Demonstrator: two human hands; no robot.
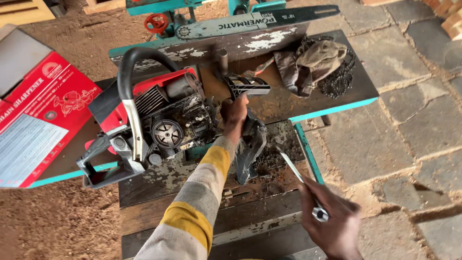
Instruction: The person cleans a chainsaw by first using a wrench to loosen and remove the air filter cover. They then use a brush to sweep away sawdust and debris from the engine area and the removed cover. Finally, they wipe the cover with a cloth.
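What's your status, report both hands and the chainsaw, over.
Left hand gripping black side cover beside the chainsaw. Right hand holding metal combination wrench, clear of the saw. Saw on its side on worn workbench; rag and loose chain behind.

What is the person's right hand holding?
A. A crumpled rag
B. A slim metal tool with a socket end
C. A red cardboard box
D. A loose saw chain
B: the right hand grips a slim metal tool with a socket end, blade pointing toward the bench.
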